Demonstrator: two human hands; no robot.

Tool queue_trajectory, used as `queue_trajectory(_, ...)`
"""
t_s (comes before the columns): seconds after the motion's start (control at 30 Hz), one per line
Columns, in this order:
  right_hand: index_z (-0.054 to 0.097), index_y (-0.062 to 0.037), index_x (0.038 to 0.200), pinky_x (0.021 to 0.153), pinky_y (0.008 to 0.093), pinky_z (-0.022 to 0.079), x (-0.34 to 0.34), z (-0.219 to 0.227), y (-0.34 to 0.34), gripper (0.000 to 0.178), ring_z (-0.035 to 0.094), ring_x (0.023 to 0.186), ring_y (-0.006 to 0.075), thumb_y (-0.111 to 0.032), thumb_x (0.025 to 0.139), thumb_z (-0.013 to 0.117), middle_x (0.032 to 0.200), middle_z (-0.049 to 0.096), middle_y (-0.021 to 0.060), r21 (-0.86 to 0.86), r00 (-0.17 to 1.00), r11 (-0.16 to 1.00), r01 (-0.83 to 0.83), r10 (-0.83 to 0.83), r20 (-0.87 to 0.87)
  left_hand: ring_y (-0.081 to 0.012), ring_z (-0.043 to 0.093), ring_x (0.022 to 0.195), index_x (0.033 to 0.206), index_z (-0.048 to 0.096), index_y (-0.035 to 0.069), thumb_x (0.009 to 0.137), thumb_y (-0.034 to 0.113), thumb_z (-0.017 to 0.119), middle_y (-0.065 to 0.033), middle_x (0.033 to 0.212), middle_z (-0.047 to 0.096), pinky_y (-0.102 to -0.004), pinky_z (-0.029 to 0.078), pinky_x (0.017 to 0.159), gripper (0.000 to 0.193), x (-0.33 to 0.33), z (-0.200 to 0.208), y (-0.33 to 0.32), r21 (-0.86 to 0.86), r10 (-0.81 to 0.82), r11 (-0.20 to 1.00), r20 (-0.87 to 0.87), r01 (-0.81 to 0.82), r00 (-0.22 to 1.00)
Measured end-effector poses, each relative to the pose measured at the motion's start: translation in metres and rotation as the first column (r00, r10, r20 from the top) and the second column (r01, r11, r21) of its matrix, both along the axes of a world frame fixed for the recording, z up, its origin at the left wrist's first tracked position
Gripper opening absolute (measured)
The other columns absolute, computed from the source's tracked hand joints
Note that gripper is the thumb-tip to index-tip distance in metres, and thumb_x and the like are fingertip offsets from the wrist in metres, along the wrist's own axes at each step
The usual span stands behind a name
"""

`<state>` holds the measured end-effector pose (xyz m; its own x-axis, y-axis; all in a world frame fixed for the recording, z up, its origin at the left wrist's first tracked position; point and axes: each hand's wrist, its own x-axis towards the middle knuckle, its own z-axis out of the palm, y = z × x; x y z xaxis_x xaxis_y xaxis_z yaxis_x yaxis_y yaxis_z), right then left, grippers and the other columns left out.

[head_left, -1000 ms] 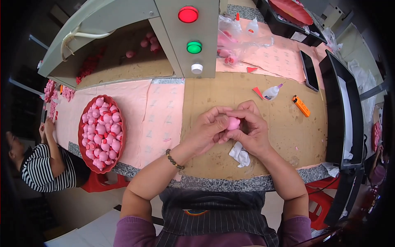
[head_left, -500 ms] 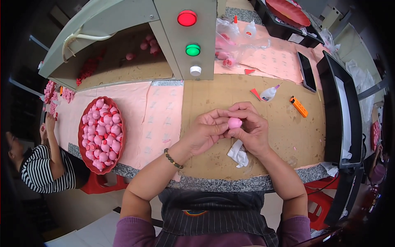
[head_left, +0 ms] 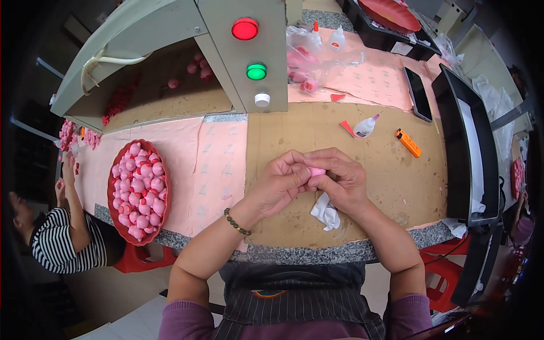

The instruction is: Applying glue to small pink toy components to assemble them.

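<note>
On the left, a scalloped red basket [head_left: 139, 242] is resting close to the near edge of the desk [head_left: 317, 253] and is holding a heap of round pink pieces [head_left: 137, 190] mixed with red parts. On its far side, a grey cabinet [head_left: 260, 56] is standing with its bay open, and pink and red pieces are lying inside. A pale pink cloth [head_left: 184, 170] is running from the basket to the left edge of a brown board [head_left: 272, 130], whose bare surface is showing between the cloth and the left hand [head_left: 286, 178]. The left hand is curling its fingers inward and pinching a small pink piece [head_left: 318, 171]; the right hand [head_left: 344, 177] is closing thumb and fingers on it from the right. The hands are meeting, clamped together on the piece over the middle of the board, and are hiding most of it. At the far side, a clear bag [head_left: 303, 62] is holding pink and red pieces. A crumpled white tissue [head_left: 326, 212] is lying just nearer than the hands. Beyond the right hand, a small white bottle [head_left: 364, 126] is lying on its side. Farther right, an orange tool [head_left: 408, 143] is lying on the board, which is stretching toward a black bin [head_left: 455, 141] holding a white sheet.
</note>
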<state>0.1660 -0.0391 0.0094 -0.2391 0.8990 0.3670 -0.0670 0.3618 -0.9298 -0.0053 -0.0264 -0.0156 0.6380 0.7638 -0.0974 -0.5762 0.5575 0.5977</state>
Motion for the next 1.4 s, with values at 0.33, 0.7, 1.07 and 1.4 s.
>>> queue_trajectory(0.33,0.06,0.0028,0.095,0.07,0.0265,0.043,0.022,0.001,0.017,0.014,0.052,0.078,0.0145,-0.003,0.082,0.057,0.089,0.057,0.0078,0.147,0.85,0.905,0.4,-0.426,0.31,-0.0209,0.059,0.087,0.125,0.043,0.0,0.091,0.011,0.05,-0.0144,0.107,0.057,-0.0296,0.049,0.077,0.037,-0.017,0.017,0.015,-0.064,0.159,0.985,-0.003,-0.159,0.987)
queue_trajectory(0.7,0.056,-0.0001,0.079,0.062,0.0262,0.041,0.01,0.001,0.01,0.011,0.052,0.071,0.0176,0.002,0.074,0.065,0.076,0.051,0.009,0.243,0.74,0.944,0.224,-0.327,0.588,-0.0195,0.058,0.086,0.122,0.046,-0.001,0.092,0.02,0.051,-0.0184,0.111,0.056,-0.0279,0.05,0.077,0.037,-0.018,0.015,0.013,-0.091,0.191,0.978,0.032,-0.187,0.981)
queue_trajectory(1.07,0.059,0.0031,0.084,0.06,0.0209,0.041,-0.008,0.025,-0.006,0.006,0.05,0.069,0.009,0.008,0.08,0.058,0.079,0.055,0.0068,-0.07,0.981,0.986,0.151,-0.158,-0.109,-0.0168,0.059,0.08,0.122,0.049,-0.001,0.091,0.013,0.053,-0.0105,0.098,0.059,-0.0266,0.05,0.071,0.034,0.003,0.014,0.0,-0.033,0.112,0.993,-0.111,-0.116,0.988)
queue_trajectory(1.4,0.058,0.004,0.086,0.057,0.0228,0.048,-0.011,0.01,-0.006,0.004,0.057,0.062,0.0103,0.005,0.084,0.055,0.072,0.059,0.0069,-0.031,0.989,0.992,0.124,-0.121,0.088,-0.0154,0.058,0.082,0.12,0.051,-0.001,0.089,0.015,0.056,-0.0097,0.1,0.061,-0.027,0.049,0.074,0.035,0.002,0.008,-0.001,0.002,0.116,0.993,-0.079,-0.116,0.99)
